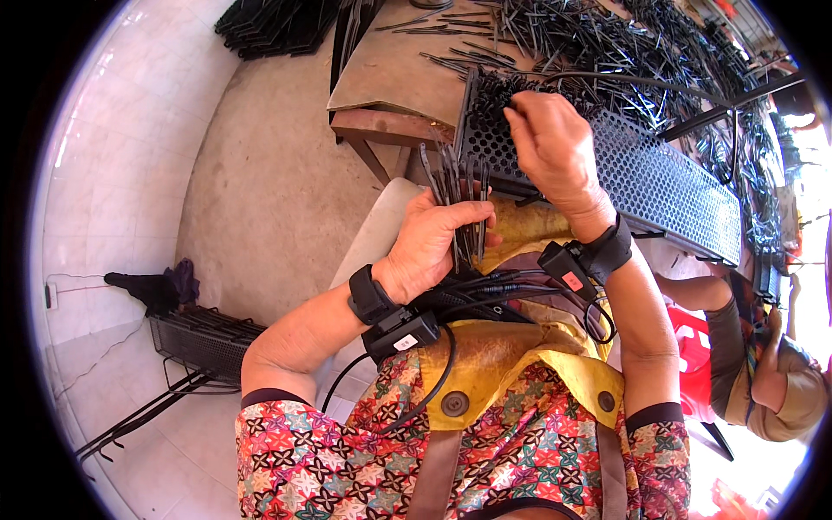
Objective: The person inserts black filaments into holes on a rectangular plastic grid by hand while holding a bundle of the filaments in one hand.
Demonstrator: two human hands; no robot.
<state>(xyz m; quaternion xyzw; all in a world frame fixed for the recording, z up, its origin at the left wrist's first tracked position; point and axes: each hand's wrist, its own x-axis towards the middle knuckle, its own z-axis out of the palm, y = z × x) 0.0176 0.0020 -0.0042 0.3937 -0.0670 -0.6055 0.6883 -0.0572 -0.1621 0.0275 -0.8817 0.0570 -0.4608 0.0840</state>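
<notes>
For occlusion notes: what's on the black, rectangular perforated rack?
Slim black strips crowd the rack at left. The bare right hand covers part; whatever lies behind it is hidden.

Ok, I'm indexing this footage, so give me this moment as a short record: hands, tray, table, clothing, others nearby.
Left hand: grips a bundle of thin black strips
Right hand: over the left end of the perforated tray; whether it holds anything is unclear
Tray: black, dark pieces clustered at its left end
Table: brown top, loose black pieces heaped on it
Clothing: yellow apron, patterned shirt
Others nearby: a person at right
</notes>
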